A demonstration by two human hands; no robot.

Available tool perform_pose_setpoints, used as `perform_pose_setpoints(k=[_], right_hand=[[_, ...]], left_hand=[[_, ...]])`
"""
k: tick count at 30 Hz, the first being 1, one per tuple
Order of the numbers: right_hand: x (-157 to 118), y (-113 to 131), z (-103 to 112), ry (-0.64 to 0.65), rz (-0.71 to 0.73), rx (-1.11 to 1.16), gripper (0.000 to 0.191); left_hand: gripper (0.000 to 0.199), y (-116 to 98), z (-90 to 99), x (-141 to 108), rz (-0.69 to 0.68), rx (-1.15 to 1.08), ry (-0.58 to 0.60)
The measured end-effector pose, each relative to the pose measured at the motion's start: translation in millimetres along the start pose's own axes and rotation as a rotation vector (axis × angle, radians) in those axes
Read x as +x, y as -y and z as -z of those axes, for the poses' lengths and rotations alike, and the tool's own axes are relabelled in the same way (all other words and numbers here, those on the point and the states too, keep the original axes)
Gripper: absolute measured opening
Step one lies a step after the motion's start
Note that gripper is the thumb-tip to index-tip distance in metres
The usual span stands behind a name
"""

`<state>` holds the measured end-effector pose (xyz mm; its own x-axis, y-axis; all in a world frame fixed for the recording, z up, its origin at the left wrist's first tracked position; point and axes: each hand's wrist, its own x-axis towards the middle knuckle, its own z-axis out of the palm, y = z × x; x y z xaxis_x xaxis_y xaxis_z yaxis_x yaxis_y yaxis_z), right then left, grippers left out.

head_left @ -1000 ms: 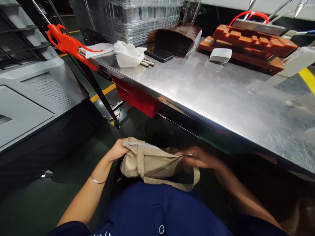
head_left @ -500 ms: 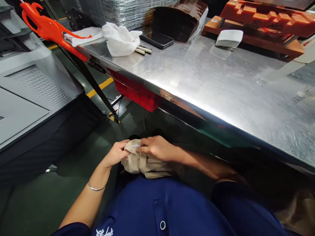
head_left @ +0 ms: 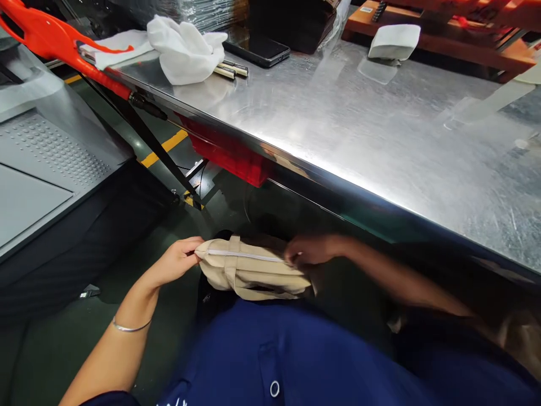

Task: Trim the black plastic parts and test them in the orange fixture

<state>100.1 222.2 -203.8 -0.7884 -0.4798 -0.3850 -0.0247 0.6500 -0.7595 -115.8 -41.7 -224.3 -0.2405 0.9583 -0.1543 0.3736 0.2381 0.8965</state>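
A beige canvas bag (head_left: 253,279) with fabric handles rests in my lap, its white zipper (head_left: 253,255) running along the top from left to right. My left hand (head_left: 180,260) is closed on the bag's left end, pinching the corner by the zipper. At the zipper's right end, my right hand (head_left: 315,249) has its fingers curled together on the zipper pull. It is smeared by motion, and the pull itself is hidden behind the fingers. The zipper line looks closed between my hands.
Ahead is a metal table (head_left: 338,124), its edge crossing diagonally. On it are a white cloth (head_left: 186,53), a black phone (head_left: 257,49), a white block (head_left: 395,42) and an orange rack (head_left: 422,34). A red bin (head_left: 228,160) hangs beneath; a grey machine (head_left: 34,192) stands left.
My right hand has slid right along the zipper, from the bag's left end to its right end. My left hand has moved left with the bag's corner, and the bag lies stretched out.
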Motion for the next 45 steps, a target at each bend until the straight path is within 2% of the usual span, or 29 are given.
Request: perform_pose_setpoints(k=[3,5,8,10,12,13,15,16,19,20,22,24,26,28,29,30,32,35,37,39,41,43,45], right_hand=[[-37,-16,1,0.142,-0.192,0.155,0.017],[-43,-18,0,0.080,-0.227,0.242,0.026],[-24,-11,-8,-0.131,-0.365,0.227,0.048],[-5,-5,-12,-0.087,-0.474,0.167,0.047],[7,1,-11,-0.008,-0.513,0.128,0.033],[9,4,-8,-0.018,-0.521,0.119,0.029],[8,9,1,-0.105,-0.540,0.096,0.026],[5,12,7,-0.163,-0.563,0.059,0.026],[0,18,19,-0.357,-0.706,-0.196,0.025],[1,20,19,-0.412,-0.764,-0.292,0.025],[9,27,13,-0.501,-0.849,-0.435,0.028],[21,35,0,-0.527,-0.797,-0.505,0.030],[35,42,-15,-0.434,-0.535,-0.539,0.032],[46,43,-27,-0.220,-0.281,-0.520,0.029],[51,42,-32,-0.121,-0.225,-0.502,0.027],[54,39,-36,-0.052,-0.229,-0.480,0.024],[59,34,-40,0.001,-0.328,-0.437,0.021],[65,32,-43,-0.015,-0.382,-0.394,0.026],[70,35,-43,0.040,-0.363,-0.351,0.030],[77,40,-44,0.159,-0.321,-0.264,0.030],[82,43,-47,0.193,-0.301,-0.187,0.029],[85,43,-52,0.107,-0.319,-0.163,0.036],[84,42,-56,0.009,-0.352,-0.191,0.052]], left_hand=[[0.028,-4,12.1,-3,0.001,0.124,0.079],[0.030,-8,18.4,-4,0.012,0.235,0.134],[0.030,-20,23.1,-5,-0.014,0.475,0.126],[0.031,-34,17.6,-5,-0.108,0.638,0.013],[0.032,-51,0.4,-2,-0.267,0.740,-0.076],[0.031,-58,-12.5,0,-0.359,0.763,-0.071],[0.030,-65,-43.6,7,-0.489,0.792,0.050],[0.034,-65,-59.6,11,-0.490,0.834,0.102],[0.036,-50,-96.3,17,-0.347,1.019,0.212],[0.032,-43,-103.1,17,-0.361,1.032,0.256],[0.021,-30,-109.2,12,-0.517,0.968,0.313],[0.019,-23,-109.4,6,-0.698,0.869,0.314],[0.020,-23,-107.8,1,-0.763,0.831,0.361],[0.018,-28,-106.7,0,-0.703,0.856,0.467],[0.016,-31,-106.7,0,-0.628,0.879,0.513],[0.014,-33,-107.0,1,-0.543,0.894,0.541],[0.009,-37,-108.5,2,-0.353,0.900,0.542],[0.031,-36,-112.5,1,-0.072,0.923,0.470],[0.035,-34,-115.2,0,0.025,0.963,0.490],[0.024,-32,-116.3,-1,-0.065,0.935,0.591],[0.018,-31,-113.6,-2,-0.252,0.833,0.673],[0.023,-33,-104.6,-3,-0.369,0.709,0.678],[0.021,-39,-88.8,-3,-0.344,0.594,0.648]])
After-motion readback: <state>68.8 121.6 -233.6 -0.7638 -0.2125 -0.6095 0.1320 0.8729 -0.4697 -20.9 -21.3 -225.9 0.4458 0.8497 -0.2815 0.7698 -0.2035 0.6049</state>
